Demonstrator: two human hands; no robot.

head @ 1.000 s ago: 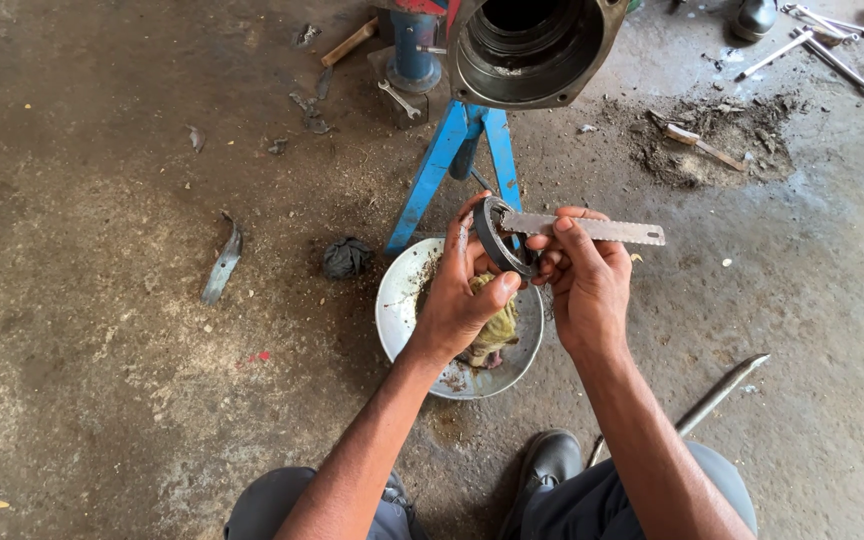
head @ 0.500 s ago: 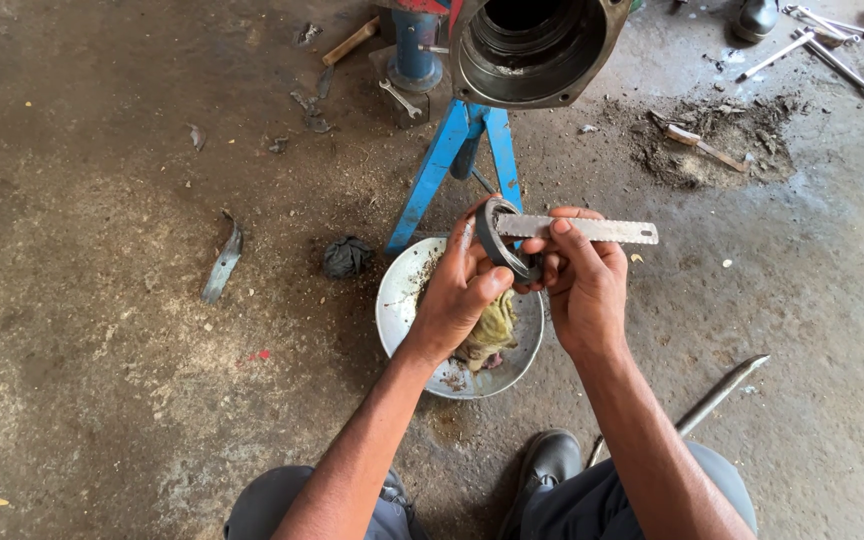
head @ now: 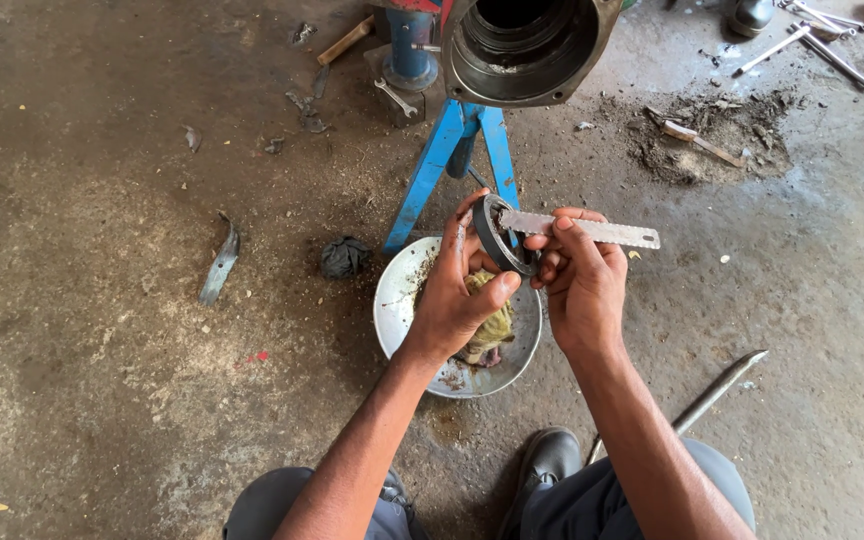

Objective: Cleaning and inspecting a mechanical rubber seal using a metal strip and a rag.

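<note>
A round metal bowl [head: 397, 310] sits on the dirty floor [head: 102, 330] with a yellow rag [head: 497, 322] inside it, and a dark crumpled cloth [head: 344, 257] lies just beside it. Behind the bowl stands a blue stand [head: 434, 172] under a big round metal housing [head: 527, 45]. A bent metal strip [head: 220, 265] lies off to one side, a long metal bar [head: 717, 392] lies on the other side, and some spanners [head: 802, 40] lie in the far corner near a pile of dirt [head: 717, 135].

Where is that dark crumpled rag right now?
In the head view the dark rag lies on the concrete floor, left of the metal bowl and near the foot of the blue stand, away from both hands.
</note>
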